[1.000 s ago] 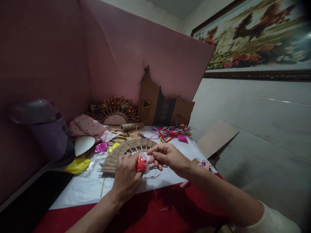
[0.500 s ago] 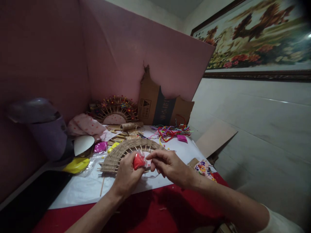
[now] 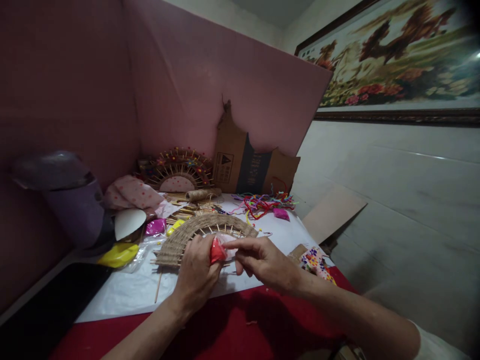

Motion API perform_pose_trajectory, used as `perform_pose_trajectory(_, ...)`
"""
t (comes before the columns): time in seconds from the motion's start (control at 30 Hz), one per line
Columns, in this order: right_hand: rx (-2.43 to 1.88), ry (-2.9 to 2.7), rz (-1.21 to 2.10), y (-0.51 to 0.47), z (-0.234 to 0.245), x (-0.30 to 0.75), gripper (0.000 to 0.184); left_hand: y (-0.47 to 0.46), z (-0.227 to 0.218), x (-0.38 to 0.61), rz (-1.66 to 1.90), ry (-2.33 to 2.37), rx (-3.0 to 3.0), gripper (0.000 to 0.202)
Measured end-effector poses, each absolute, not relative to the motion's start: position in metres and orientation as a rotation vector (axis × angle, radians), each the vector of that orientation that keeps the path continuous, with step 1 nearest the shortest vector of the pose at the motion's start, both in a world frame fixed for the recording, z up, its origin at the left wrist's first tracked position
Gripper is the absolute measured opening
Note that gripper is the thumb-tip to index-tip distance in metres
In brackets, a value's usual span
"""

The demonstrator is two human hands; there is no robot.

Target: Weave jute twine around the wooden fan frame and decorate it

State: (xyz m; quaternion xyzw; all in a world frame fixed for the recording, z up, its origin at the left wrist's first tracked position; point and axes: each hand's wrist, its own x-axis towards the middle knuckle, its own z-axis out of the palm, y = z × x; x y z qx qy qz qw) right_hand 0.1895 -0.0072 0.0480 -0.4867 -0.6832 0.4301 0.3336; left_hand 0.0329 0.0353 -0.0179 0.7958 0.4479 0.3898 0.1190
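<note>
My left hand [image 3: 197,272] is closed around a small clear packet of red modelling clay [image 3: 217,251], its open plastic end toward the right. My right hand [image 3: 264,262] has its index finger stretched out to the plastic edge of that packet. Its thumb stays apart below, and the other fingers are loosely bent. Behind both hands lies a half-round fan shape woven from twine over wooden sticks [image 3: 187,235]; the hands hide part of it.
Packets of yellow clay [image 3: 118,255] and magenta clay [image 3: 155,227] lie at left. Colourful pipe cleaners [image 3: 258,205] sit at the back right, before a torn cardboard piece [image 3: 232,160]. A decorated fan [image 3: 178,172] stands behind; a twine roll [image 3: 202,194] lies before it.
The left hand has turned slightly, covering more of the red packet. My right index finger has straightened and now reaches the packet's plastic edge, with the thumb lower and farther from it.
</note>
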Motion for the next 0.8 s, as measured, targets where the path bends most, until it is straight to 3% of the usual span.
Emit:
perform_pose_trajectory(0.13, -1.199, -1.906, 1.189, -0.008, 0.042, 0.195, 0.068, 0.036, -0.016, 0.031, 1.220, 1.267, 2.284, 0.008)
perform_pose_trajectory(0.23, -1.154, -2.069, 1.161, -0.007, 0.037, 0.199, 0.079, 0.035, -0.016, 0.030, 1.221, 1.257, 2.307, 0.011)
perform_pose_trajectory(0.47, -1.152, -2.383, 0.916, -0.009, 0.047, 0.196, 0.062, 0.028, -0.012, 0.033, 1.068, 1.236, 2.515, 0.015)
perform_pose_trajectory(0.63, -1.125, -2.271, 1.134, 0.000, 0.055, 0.200, 0.072, 0.030, -0.013, 0.032, 1.076, 1.290, 2.428, 0.009)
perform_pose_trajectory(0.8, -1.148, -2.284, 1.114, 0.003, 0.052, 0.203, 0.073, 0.033, -0.015, 0.030, 1.022, 1.324, 2.421, 0.010)
